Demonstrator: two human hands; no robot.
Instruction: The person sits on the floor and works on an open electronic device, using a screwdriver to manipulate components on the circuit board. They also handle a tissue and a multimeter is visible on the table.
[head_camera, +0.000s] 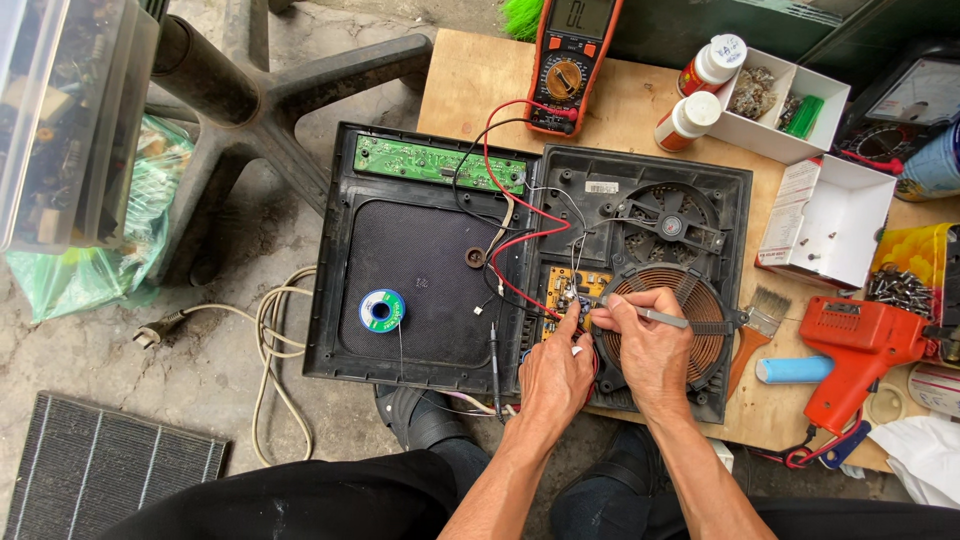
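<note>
An opened black induction cooker lies on the wooden table, its copper coil and fan exposed. My right hand holds grey metal tweezers over the coil's left edge, tips at the yellow circuit board. My left hand pinches a small part or wire at the same spot on that board. Red and black probe leads run from the board to an orange multimeter at the table's back.
The cooker's black lid lies to the left with a green board and a solder spool. A red soldering gun, brush, blue cylinder, white boxes with parts and two bottles sit at right. A power cord coils on the floor.
</note>
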